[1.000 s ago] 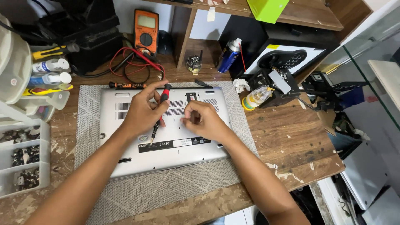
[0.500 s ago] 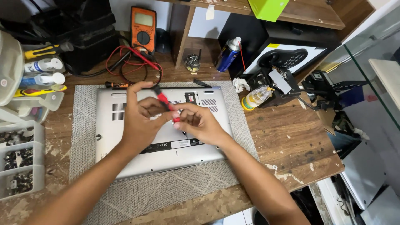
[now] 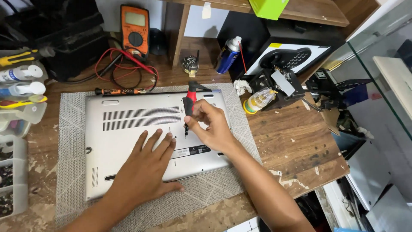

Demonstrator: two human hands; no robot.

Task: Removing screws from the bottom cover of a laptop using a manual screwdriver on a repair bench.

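Two hands, right hand (image 3: 212, 126) gripping screwdriver (image 3: 188, 105), left hand (image 3: 148, 165) on laptop (image 3: 128, 124)

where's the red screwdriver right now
In the head view, the screwdriver is in the right hand, upright over the laptop's middle, just right of the left hand's fingertips.

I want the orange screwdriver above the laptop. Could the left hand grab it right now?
Probably yes. The left hand lies flat on the laptop, holding nothing, and the orange screwdriver lies uncovered past the laptop's far edge, nothing between them.
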